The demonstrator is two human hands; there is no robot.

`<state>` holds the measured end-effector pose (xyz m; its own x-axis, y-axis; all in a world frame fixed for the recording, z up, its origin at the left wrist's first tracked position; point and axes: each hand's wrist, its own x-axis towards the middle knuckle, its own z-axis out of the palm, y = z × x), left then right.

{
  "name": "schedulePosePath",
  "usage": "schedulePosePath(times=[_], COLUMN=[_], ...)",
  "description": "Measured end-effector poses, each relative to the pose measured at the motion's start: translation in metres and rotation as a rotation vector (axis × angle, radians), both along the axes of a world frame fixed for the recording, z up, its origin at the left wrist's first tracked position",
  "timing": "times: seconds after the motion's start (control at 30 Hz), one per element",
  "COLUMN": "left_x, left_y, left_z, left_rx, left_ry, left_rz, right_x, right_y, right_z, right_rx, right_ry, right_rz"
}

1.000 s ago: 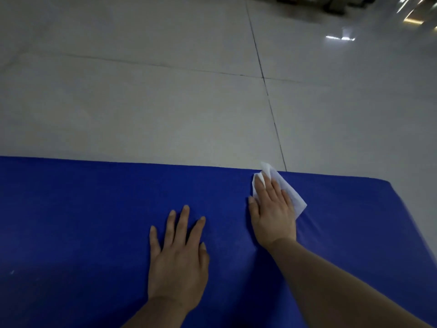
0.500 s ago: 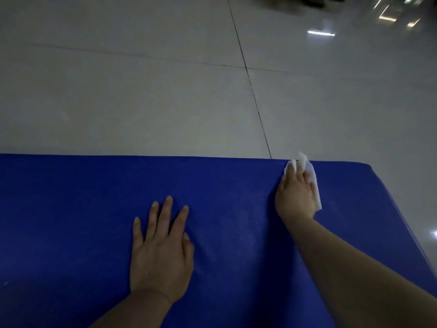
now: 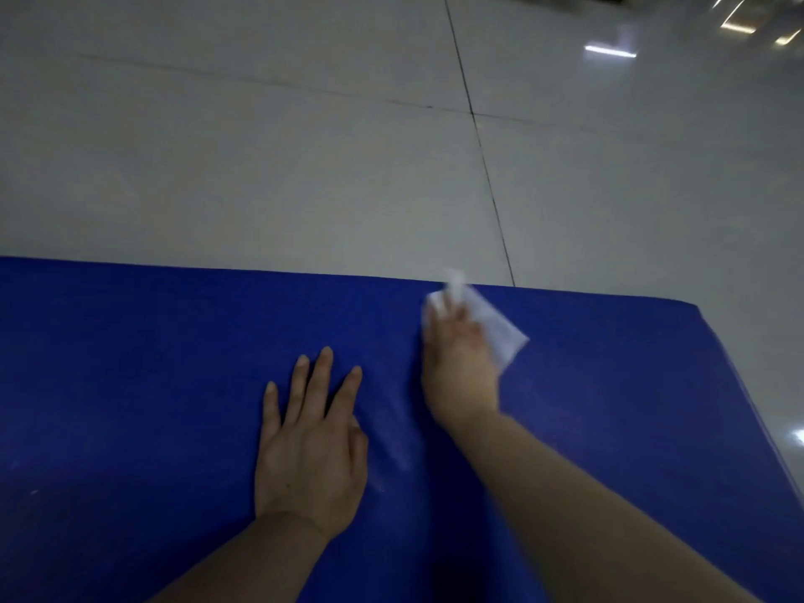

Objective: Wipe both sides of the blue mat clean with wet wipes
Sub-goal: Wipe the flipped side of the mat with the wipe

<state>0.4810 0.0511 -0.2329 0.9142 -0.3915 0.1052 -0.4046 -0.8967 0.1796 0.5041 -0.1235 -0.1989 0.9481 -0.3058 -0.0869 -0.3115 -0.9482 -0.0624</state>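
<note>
One blue mat (image 3: 130,385) in shot, lying flat on the floor (image 3: 261,167), filling the lower half of the view w/ its far edge running straight across and its right corner visible at the upper right. Two hands on it, both bare.

Left hand (image 3: 311,450) is palm down, flat on the mat approx. mid-frame. Its fingers (image 3: 324,376) are straight and slightly spread, four showing clearly, thumb tucked along the right side. Holding nothing, just pressing on the surface.

Right hand (image 3: 459,367) is up near the mat's far edge, just right of the left hand, apart from it. It's blurred. One white wet wipe (image 3: 496,330) sits under it, pressed to the mat; the wipe sticks out past the fingertips at the top and fans out to the right of the hand. Fingers look laid over the wipe rather than balled up, but w/ the blur I can't tell exactly how they lie.

Between the two hands, faint pale streaks (image 3: 398,428) show on the blue surface. A few tiny pale specks (image 3: 34,491) at lower left too.

Floor beyond: pale glossy tiles, two grout lines crossing at the upper right, one running down to meet the mat's far edge just right of the wipe. Bright light reflections (image 3: 609,52) at top right.
</note>
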Motion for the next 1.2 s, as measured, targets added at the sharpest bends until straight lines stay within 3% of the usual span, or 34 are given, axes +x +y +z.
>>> schedulePosePath(times=[0.07,0.1,0.2,0.27,0.37,0.5,0.6,0.7,0.77,0.83,0.9,1.0,1.03,1.1,1.17,1.2], left_x=[0.0,0.0,-0.001,0.0,-0.001,0.0,-0.002,-0.001,-0.001,-0.001,-0.001,-0.001,-0.001,-0.002,-0.002,-0.002], left_y=[0.001,0.001,0.002,0.002,0.002,0.001,0.0,0.0,0.001,0.0,0.0,0.001,0.001,0.001,0.002,0.002], left_z=[0.002,0.003,0.002,0.001,0.001,0.005,0.005,0.005,0.004,0.005,0.006,0.005,0.005,0.005,0.005,0.005], left_rx=[-0.025,-0.043,-0.098,-0.102,-0.105,-0.084,-0.104,-0.113,-0.101,-0.106,-0.109,-0.122,-0.131,-0.155,-0.164,-0.164], left_ry=[0.01,0.014,0.034,0.044,0.046,0.045,0.031,0.044,0.062,0.074,0.091,0.099,0.105,0.116,0.135,0.145], left_rz=[-0.008,-0.007,-0.006,-0.004,-0.004,0.001,0.005,0.002,0.006,0.009,0.011,0.009,0.012,0.018,0.016,0.016], right_x=[-0.014,-0.022,-0.055,-0.072,-0.081,-0.093,-0.114,-0.128,-0.125,-0.116,-0.126,-0.144,-0.15,-0.157,-0.156,-0.149], right_y=[0.012,0.004,-0.056,-0.092,-0.054,0.022,-0.022,-0.074,-0.06,-0.02,0.026,0.034,0.018,-0.028,-0.054,-0.049], right_z=[-0.013,-0.012,0.0,0.007,-0.001,-0.022,-0.018,-0.016,-0.014,-0.006,-0.018,-0.017,-0.009,-0.003,0.003,0.012], right_rx=[0.09,0.078,-0.16,-0.074,-0.253,0.138,0.09,0.009,-0.005,-0.007,-0.035,0.021,-0.105,-0.086,-0.08,-0.116], right_ry=[-0.077,-0.138,0.106,0.089,0.145,-0.189,-0.213,-0.201,-0.225,-0.126,-0.039,-0.134,-0.026,0.088,0.08,0.15], right_rz=[0.223,0.229,-0.032,-0.302,-0.058,0.053,-0.028,-0.299,-0.394,-0.22,0.104,0.109,0.131,-0.157,-0.428,-0.441])
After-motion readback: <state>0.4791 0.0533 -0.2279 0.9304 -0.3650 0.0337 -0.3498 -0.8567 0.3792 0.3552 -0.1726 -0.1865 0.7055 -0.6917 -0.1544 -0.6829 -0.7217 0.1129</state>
